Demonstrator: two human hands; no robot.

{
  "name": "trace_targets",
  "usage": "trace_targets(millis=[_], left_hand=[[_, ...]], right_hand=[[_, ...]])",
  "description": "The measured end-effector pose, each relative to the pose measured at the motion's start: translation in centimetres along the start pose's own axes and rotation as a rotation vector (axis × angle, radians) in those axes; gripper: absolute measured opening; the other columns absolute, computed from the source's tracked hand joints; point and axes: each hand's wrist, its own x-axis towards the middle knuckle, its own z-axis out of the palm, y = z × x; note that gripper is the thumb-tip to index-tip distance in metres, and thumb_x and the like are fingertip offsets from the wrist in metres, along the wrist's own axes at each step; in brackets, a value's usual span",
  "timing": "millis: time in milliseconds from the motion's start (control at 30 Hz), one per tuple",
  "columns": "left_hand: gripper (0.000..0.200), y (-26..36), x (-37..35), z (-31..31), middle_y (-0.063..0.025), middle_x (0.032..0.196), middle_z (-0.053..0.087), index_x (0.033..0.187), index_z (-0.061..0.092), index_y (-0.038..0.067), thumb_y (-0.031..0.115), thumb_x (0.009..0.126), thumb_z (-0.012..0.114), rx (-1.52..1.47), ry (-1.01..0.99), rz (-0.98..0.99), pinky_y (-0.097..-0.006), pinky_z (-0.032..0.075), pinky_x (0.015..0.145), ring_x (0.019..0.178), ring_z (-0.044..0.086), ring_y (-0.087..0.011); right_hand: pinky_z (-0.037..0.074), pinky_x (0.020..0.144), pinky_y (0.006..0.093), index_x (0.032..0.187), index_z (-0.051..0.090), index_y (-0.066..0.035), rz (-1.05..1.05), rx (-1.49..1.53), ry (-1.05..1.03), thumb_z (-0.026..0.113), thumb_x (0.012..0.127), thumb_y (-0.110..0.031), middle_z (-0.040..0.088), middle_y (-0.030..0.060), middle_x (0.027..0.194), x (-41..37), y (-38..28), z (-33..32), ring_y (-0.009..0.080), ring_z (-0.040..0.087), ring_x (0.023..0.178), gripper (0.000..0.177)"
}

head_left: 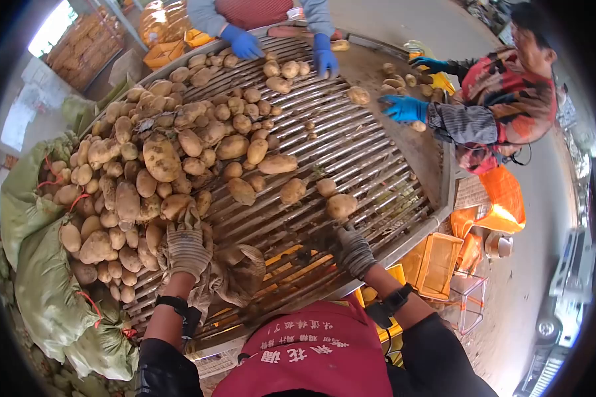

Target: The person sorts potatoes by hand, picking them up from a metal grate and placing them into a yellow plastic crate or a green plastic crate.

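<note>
My left hand (187, 250), in a grey striped work glove, reaches to the lower edge of a large heap of potatoes (162, 157), its fingers stretched toward them. Crumpled brown sackcloth (237, 272) lies against that hand and spreads to its right. Over the slatted metal sorting table (377, 173), my right hand (355, 253) wears a similar glove; its dark fingertips blur into the slats. Just above it lies a single potato (341, 206), with another potato (293, 191) farther left.
Full green sacks (53, 291) line the left side. Across the table are a co-worker's blue-gloved hands (245, 44); another person (503, 92) stands at the right beside loose potatoes (394, 83). Orange crates (438, 264) stand below the right edge. A vehicle (563, 291) is farther right.
</note>
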Motion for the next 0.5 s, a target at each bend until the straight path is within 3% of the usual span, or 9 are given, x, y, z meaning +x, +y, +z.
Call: trace_targets(millis=[33,67,100,167,233,300,333,433,500], left_hand=[[0.08,-0.1,0.0,0.5,-0.0226,0.151,0.031,0.149,0.021,-0.005,0.033,0.085,0.051,0.004,0.025,0.025,-0.0509,0.02,0.114,0.135,0.036,-0.0376],[0.076,-0.2,-0.2,0.6,-0.0224,0.151,0.031,0.146,0.026,-0.007,0.033,0.086,0.049,0.007,0.052,0.05,-0.0511,0.02,0.114,0.137,0.034,-0.0378],[0.074,-0.2,-0.2,0.8,-0.0226,0.151,0.031,0.146,0.028,-0.007,0.031,0.086,0.049,0.005,0.09,0.062,-0.0518,0.02,0.114,0.137,0.034,-0.0364],[0.071,-0.1,-0.1,0.8,-0.0223,0.15,0.033,0.144,0.03,-0.007,0.031,0.087,0.049,-0.02,0.06,0.053,-0.0519,0.02,0.114,0.138,0.034,-0.0348],[0.07,-0.2,-0.2,0.9,-0.0221,0.15,0.034,0.143,0.031,-0.007,0.031,0.087,0.048,-0.01,0.082,0.068,-0.0516,0.021,0.114,0.138,0.034,-0.0341],[0.069,-0.4,-0.2,1.1,-0.0218,0.149,0.036,0.143,0.032,-0.008,0.031,0.088,0.048,0.0,0.109,0.074,-0.0512,0.021,0.114,0.138,0.034,-0.0335],[0.066,-0.4,-0.2,1.2,-0.0206,0.148,0.036,0.141,0.036,-0.007,0.03,0.087,0.048,0.0,0.148,0.082,-0.0526,0.022,0.113,0.135,0.037,-0.0329],[0.061,-0.1,-0.1,0.7,-0.0187,0.148,0.038,0.137,0.042,-0.005,0.028,0.086,0.048,-0.033,0.187,0.059,-0.0537,0.026,0.11,0.132,0.041,-0.0305],[0.069,0.2,0.0,-0.8,-0.0209,0.144,0.041,0.144,0.03,-0.006,0.027,0.086,0.049,-0.063,0.021,0.041,-0.0525,0.025,0.111,0.13,0.043,-0.0329]], right_hand=[[0.052,0.079,0.04,0.106,0.064,-0.006,0.073,0.195,-0.129,0.064,0.075,-0.004,0.062,0.0169,0.092,-0.1,-0.2,0.0,0.0324,0.062,0.088,0.031],[0.052,0.074,0.0356,0.1,0.067,-0.008,-0.053,0.308,0.023,0.069,0.074,-0.006,0.063,0.0128,0.082,0.6,-0.5,0.5,0.0293,0.063,0.079,0.027],[0.052,0.07,0.0337,0.101,0.068,-0.011,-0.002,0.3,-0.146,0.068,0.077,-0.006,0.064,0.0095,0.085,2.5,-1.1,-0.5,0.0258,0.063,0.079,0.024],[0.052,0.07,0.0326,0.106,0.066,-0.008,0.147,0.871,0.017,0.064,0.085,-0.01,0.064,0.0074,0.084,5.6,-3.9,-3.6,0.0227,0.062,0.078,0.022],[0.053,0.076,0.0335,0.118,0.056,-0.002,0.365,0.883,-0.221,0.054,0.094,-0.016,0.064,0.0136,0.104,11.0,-5.0,-5.7,0.0251,0.064,0.09,0.028],[0.052,0.083,0.0376,0.118,0.057,-0.003,-0.027,0.191,-0.12,0.05,0.095,-0.011,0.063,0.0175,0.112,16.1,-3.0,-2.7,0.0321,0.063,0.097,0.026],[0.049,0.089,0.042,0.119,0.058,-0.004,-0.049,-0.095,-0.312,0.049,0.093,-0.006,0.061,0.0194,0.116,15.9,-3.3,-4.0,0.0367,0.061,0.104,0.028],[0.049,0.091,0.0432,0.118,0.059,-0.004,-0.31,-0.221,-0.275,0.051,0.088,-0.003,0.063,0.0184,0.114,16.6,-4.1,-3.6,0.0368,0.061,0.106,0.031],[0.049,0.09,0.0431,0.117,0.059,-0.003,-0.264,-0.268,-0.317,0.053,0.087,-0.003,0.063,0.0199,0.113,16.7,-5.0,-4.0,0.0367,0.061,0.104,0.031]])
